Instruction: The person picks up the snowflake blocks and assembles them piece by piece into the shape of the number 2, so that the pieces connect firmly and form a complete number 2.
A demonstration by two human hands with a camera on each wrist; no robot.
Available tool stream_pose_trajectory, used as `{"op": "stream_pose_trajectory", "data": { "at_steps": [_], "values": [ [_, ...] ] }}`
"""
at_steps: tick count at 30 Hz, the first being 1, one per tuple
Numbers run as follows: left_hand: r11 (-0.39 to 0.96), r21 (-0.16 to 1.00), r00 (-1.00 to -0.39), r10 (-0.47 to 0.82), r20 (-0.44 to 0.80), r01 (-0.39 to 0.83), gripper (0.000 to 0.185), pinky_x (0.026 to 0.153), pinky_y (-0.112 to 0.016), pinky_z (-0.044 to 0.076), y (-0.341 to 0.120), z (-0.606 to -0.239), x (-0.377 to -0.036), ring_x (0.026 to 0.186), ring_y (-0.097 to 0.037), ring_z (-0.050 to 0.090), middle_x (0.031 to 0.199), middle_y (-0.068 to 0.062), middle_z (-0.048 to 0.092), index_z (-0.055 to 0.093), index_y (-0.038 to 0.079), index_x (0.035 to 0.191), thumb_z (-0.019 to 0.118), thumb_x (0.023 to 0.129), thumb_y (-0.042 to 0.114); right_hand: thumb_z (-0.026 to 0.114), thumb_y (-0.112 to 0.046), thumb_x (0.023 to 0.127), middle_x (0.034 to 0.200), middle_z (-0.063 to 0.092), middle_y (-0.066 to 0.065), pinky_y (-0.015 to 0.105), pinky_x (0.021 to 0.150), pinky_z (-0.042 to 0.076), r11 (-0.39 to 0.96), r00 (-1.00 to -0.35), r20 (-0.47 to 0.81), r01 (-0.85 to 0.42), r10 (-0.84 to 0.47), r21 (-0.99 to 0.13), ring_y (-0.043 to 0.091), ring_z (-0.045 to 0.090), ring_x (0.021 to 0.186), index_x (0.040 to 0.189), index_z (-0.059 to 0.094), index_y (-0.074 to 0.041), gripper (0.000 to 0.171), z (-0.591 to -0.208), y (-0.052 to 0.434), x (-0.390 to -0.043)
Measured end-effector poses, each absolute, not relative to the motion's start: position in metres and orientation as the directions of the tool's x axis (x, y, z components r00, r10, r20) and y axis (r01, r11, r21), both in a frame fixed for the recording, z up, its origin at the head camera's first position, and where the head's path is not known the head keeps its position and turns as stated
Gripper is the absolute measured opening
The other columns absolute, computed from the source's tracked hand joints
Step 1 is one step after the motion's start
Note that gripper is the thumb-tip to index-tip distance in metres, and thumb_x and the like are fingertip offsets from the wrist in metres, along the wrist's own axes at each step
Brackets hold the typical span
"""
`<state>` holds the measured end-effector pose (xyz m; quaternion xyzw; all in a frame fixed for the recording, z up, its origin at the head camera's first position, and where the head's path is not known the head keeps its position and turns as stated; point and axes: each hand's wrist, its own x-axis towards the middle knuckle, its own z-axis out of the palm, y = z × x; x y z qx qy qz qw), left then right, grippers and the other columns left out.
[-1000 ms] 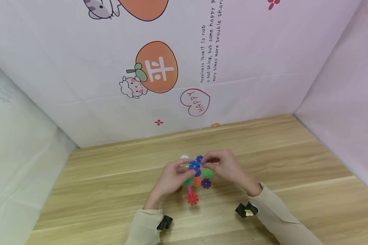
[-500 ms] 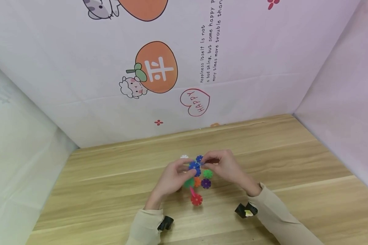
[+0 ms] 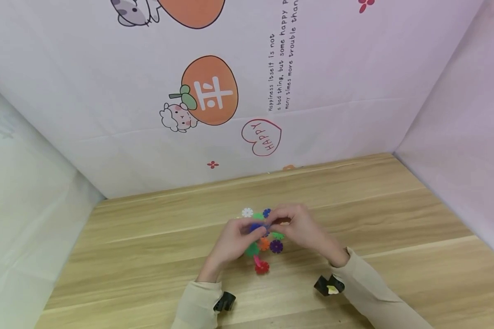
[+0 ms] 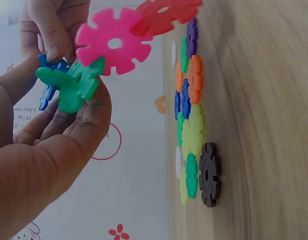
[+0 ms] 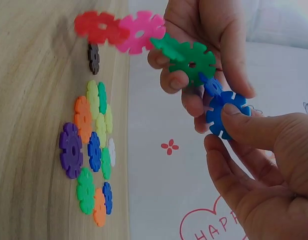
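A chain of slotted plastic snowflake discs hangs between the hands above the table. In the right wrist view it runs from a red disc through a pink disc and green discs to blue discs. My left hand holds the chain around its green and blue part, fingers curled beneath. My right hand pinches the end blue disc between thumb and fingers. The red and pink end sticks out free, toward the person. In the head view, fingers partly hide the blue discs.
Loose snowflake discs lie flat on the wooden table under the hands, among them a purple disc, a white disc and a brown disc. A printed white cloth rises behind the table, with plain sides left and right.
Both hands have dipped slightly toward the person, the right one also a little leftward. The blue discs have tilted between the fingers. The red end swung right, then slightly back left.
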<state>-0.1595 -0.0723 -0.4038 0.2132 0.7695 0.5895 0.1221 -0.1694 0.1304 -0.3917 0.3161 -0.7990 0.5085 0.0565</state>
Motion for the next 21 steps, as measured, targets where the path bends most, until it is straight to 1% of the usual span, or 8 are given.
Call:
{"op": "stream_pose_trajectory", "data": {
  "at_steps": [2, 4, 5, 8, 11, 14, 17, 21],
  "values": [
    [0.216, 0.956, -0.876, 0.476, 0.075, 0.198, 0.025, 0.077, -0.041, 0.055, -0.073, -0.404, -0.159, 0.086, -0.026, 0.068, 0.104, -0.016, 0.069, 0.065, 0.000, 0.117, 0.059, 0.096, 0.013, 0.073, 0.012, 0.076, 0.089, 0.071, 0.006, 0.025, 0.070, 0.057, 0.290, -0.788, 0.414, -0.571, -0.455, -0.768, 0.018, 0.068, 0.080, 0.084, 0.074, -0.007, 0.020, -0.392, 0.129, -0.169],
    [0.221, 0.951, -0.873, 0.480, 0.086, 0.215, 0.026, 0.080, -0.042, 0.055, -0.073, -0.404, -0.159, 0.088, -0.023, 0.068, 0.106, -0.015, 0.069, 0.066, 0.000, 0.117, 0.059, 0.096, 0.014, 0.074, 0.011, 0.076, 0.089, 0.071, 0.006, 0.025, 0.070, 0.057, 0.295, -0.784, 0.421, -0.579, -0.455, -0.760, 0.017, 0.068, 0.079, 0.084, 0.074, -0.007, 0.020, -0.392, 0.128, -0.168],
    [0.219, 0.950, -0.870, 0.486, 0.090, 0.221, 0.026, 0.080, -0.042, 0.055, -0.073, -0.403, -0.159, 0.089, -0.023, 0.068, 0.107, -0.014, 0.069, 0.066, 0.000, 0.117, 0.059, 0.096, 0.014, 0.074, 0.011, 0.076, 0.089, 0.071, 0.006, 0.025, 0.069, 0.057, 0.297, -0.784, 0.423, -0.581, -0.455, -0.757, 0.016, 0.068, 0.079, 0.084, 0.074, -0.007, 0.019, -0.392, 0.128, -0.168],
    [0.209, 0.951, -0.861, 0.499, 0.096, 0.228, 0.027, 0.081, -0.041, 0.055, -0.075, -0.403, -0.159, 0.092, -0.029, 0.068, 0.106, -0.012, 0.070, 0.066, 0.003, 0.117, 0.060, 0.096, 0.018, 0.075, 0.009, 0.076, 0.090, 0.071, 0.005, 0.027, 0.069, 0.057, 0.298, -0.778, 0.422, -0.586, -0.465, -0.753, 0.015, 0.067, 0.079, 0.088, 0.074, -0.007, 0.019, -0.392, 0.129, -0.169],
    [0.197, 0.955, -0.860, 0.501, 0.097, 0.222, 0.027, 0.080, -0.040, 0.056, -0.077, -0.403, -0.160, 0.091, -0.035, 0.067, 0.102, -0.016, 0.070, 0.067, 0.003, 0.116, 0.060, 0.096, 0.020, 0.075, 0.008, 0.076, 0.093, 0.071, 0.006, 0.029, 0.068, 0.057, 0.312, -0.782, 0.425, -0.588, -0.456, -0.746, 0.016, 0.067, 0.078, 0.091, 0.073, -0.006, 0.021, -0.391, 0.132, -0.170],
    [0.206, 0.955, -0.866, 0.492, 0.087, 0.214, 0.027, 0.078, -0.034, 0.056, -0.078, -0.403, -0.161, 0.090, -0.035, 0.067, 0.100, -0.018, 0.070, 0.068, 0.004, 0.113, 0.061, 0.095, 0.023, 0.076, 0.007, 0.075, 0.092, 0.071, 0.007, 0.030, 0.067, 0.057, 0.347, -0.797, 0.433, -0.582, -0.421, -0.736, 0.017, 0.067, 0.077, 0.093, 0.072, -0.005, 0.022, -0.391, 0.136, -0.174],
    [0.230, 0.949, -0.871, 0.486, 0.080, 0.215, 0.027, 0.077, -0.030, 0.055, -0.079, -0.403, -0.161, 0.089, -0.032, 0.068, 0.100, -0.015, 0.070, 0.068, 0.004, 0.113, 0.061, 0.095, 0.024, 0.076, 0.006, 0.076, 0.091, 0.071, 0.007, 0.030, 0.066, 0.057, 0.388, -0.822, 0.421, -0.557, -0.384, -0.734, 0.018, 0.067, 0.077, 0.093, 0.072, -0.004, 0.020, -0.392, 0.142, -0.178],
    [0.251, 0.946, -0.878, 0.473, 0.065, 0.205, 0.028, 0.076, -0.030, 0.055, -0.078, -0.403, -0.161, 0.088, -0.031, 0.068, 0.099, -0.014, 0.071, 0.068, 0.004, 0.113, 0.062, 0.095, 0.025, 0.075, 0.004, 0.079, 0.090, 0.071, 0.008, 0.031, 0.066, 0.057, 0.433, -0.859, 0.377, -0.503, -0.346, -0.748, 0.018, 0.066, 0.077, 0.093, 0.072, -0.004, 0.016, -0.396, 0.149, -0.185]
  ]
}}
